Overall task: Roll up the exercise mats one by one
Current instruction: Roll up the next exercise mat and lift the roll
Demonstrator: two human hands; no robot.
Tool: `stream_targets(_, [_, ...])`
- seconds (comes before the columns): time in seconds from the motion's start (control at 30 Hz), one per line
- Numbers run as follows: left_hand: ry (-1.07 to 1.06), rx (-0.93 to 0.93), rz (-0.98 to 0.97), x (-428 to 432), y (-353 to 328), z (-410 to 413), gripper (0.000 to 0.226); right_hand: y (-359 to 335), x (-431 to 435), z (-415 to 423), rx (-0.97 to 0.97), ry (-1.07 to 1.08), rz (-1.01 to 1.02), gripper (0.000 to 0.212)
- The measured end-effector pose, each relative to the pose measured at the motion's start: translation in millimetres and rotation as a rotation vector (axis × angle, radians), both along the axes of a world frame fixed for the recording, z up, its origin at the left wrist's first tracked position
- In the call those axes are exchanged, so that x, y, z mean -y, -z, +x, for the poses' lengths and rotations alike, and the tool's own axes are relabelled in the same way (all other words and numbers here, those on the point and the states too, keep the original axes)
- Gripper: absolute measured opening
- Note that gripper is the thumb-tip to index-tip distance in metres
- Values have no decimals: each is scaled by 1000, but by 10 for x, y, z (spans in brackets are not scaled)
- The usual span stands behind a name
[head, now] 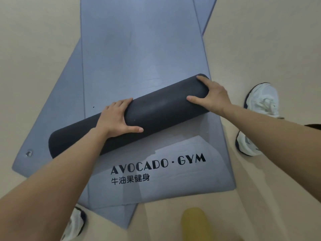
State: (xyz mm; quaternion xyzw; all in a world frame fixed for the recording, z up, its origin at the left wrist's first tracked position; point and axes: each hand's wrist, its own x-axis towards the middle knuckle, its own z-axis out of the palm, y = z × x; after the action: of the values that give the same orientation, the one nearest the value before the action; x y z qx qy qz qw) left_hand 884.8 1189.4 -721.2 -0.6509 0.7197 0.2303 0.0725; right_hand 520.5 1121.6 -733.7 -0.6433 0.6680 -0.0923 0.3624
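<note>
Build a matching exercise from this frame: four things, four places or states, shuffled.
Things:
1. dark roll
2. printed mat
3. upper white shoe
4. yellow object

Places or states:
A. blurred, at the bottom edge of the view
B. on the bare floor, right of the printed mat
C. under the left hand and the right hand
D. lying flat, with black lettering

Pairs: 1-C, 2-D, 3-B, 4-A.
</note>
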Motion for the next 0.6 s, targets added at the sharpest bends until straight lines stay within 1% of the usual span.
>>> stream_targets(0.07, [23,-22,-176,-198,35,-23,108,-73,-39,28,3,29,53,90])
stream_targets(0.13, [-46,-45,-377,-469,79,-130,82,-154,-145,81,26,81,129,91])
stream_targets(0.17, [-89,-40,-446,-604,99,-218,75,-184,-215,118,47,110,164,90])
stream_targets(0.2, [-115,-25,-482,-727,118,-331,73,-211,-298,161,69,137,201,88])
stream_targets(0.27, [-124,6,-460,-923,146,-595,79,-211,-473,245,116,182,302,83])
stream_targets(0.33, [-138,19,-381,-1078,155,-849,89,-199,-650,303,184,230,460,80])
stream_targets(0.4, [-178,13,-328,-1213,166,-989,94,-197,-830,355,275,284,622,81])
stream_targets(0.47, [-247,-5,-299,-1315,173,-989,96,-219,-924,366,333,311,692,80])
stream_targets(0.53, [-372,-43,-270,-1359,171,-920,102,-255,-891,326,318,267,730,78])
stream_targets(0.57, [-413,-60,-262,-1350,169,-898,106,-273,-840,291,273,208,746,77])
stream_targets(0.6, [-430,-71,-257,-1331,167,-889,108,-284,-769,248,166,97,730,76])
